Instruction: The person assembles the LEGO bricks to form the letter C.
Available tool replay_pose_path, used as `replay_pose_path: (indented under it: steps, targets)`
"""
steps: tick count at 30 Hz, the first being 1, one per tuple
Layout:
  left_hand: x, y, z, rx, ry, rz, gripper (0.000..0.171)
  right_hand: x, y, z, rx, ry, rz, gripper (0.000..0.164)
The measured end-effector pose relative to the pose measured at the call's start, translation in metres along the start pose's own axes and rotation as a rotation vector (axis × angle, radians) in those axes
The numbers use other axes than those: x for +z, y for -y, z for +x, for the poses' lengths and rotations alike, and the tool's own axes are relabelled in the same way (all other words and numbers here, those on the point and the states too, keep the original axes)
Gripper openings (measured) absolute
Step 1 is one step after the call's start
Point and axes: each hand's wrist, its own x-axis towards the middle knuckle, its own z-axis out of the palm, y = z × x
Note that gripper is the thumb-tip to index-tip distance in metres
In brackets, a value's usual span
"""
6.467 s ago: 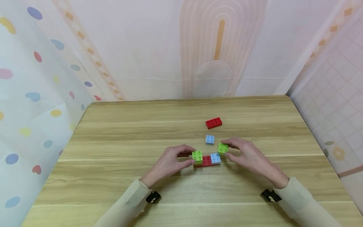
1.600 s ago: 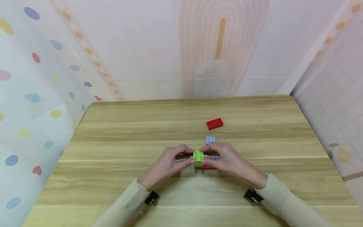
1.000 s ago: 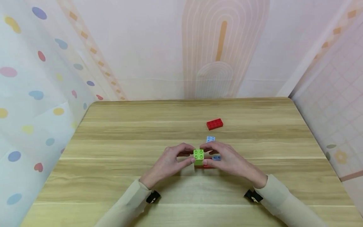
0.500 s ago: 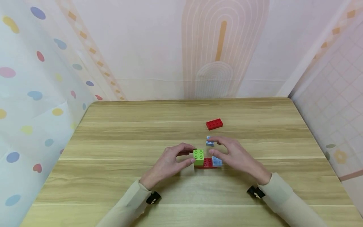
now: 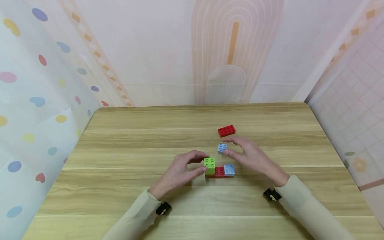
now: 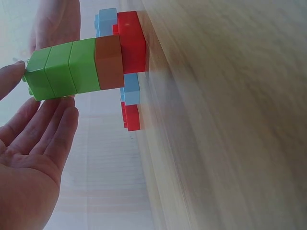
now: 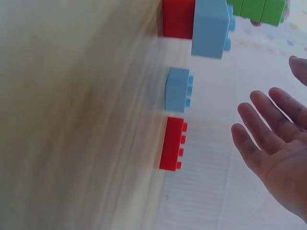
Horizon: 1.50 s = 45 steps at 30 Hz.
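Observation:
On the table a red building brick (image 5: 219, 171) carries a light blue brick (image 5: 229, 169) at its right end. A stack stands on its left end: an orange-brown brick (image 6: 109, 63) with three green bricks (image 6: 61, 68) above it. My left hand (image 5: 178, 171) holds the stack near its top, thumb and fingers at the green brick (image 5: 209, 164). Beyond lies a loose light blue brick (image 5: 222, 147), with my right hand (image 5: 255, 157) spread over its right side. That hand's fingers are apart in the right wrist view, and it holds nothing.
A loose red brick (image 5: 226, 131) lies farther back, behind the loose light blue one. The wooden table (image 5: 135, 133) ends at a patterned cloth backdrop (image 5: 150, 60), with more cloth on the left and right sides.
My right hand brought a green brick over and set it on the stack. It then let go and moved back and right, to the loose light blue brick. My left hand stayed at the stack.

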Motion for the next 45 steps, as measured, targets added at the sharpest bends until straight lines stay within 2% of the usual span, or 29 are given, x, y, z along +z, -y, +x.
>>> replay_pose_path:
  steps: [8,21,26,36,45]
  targets:
    - [0.001,0.0,0.001,0.007,0.006,-0.003,0.035,-0.007,-0.006,0.009,-0.006,-0.018,-0.047,0.045]
    - [0.0,-0.001,0.0,-0.014,0.01,-0.001,0.035,-0.016,-0.017,0.027,-0.038,-0.019,-0.054,0.046]
    - [0.0,-0.001,0.0,-0.021,0.008,0.003,0.036,-0.021,-0.02,0.034,-0.036,0.015,-0.086,0.055]
    - [0.0,0.0,-0.001,-0.02,0.014,0.008,0.036,-0.027,-0.034,0.049,-0.095,0.073,-0.124,0.049]
    - [0.001,0.0,-0.001,-0.022,0.014,0.01,0.037,-0.03,-0.041,0.059,-0.053,0.144,-0.112,0.054]
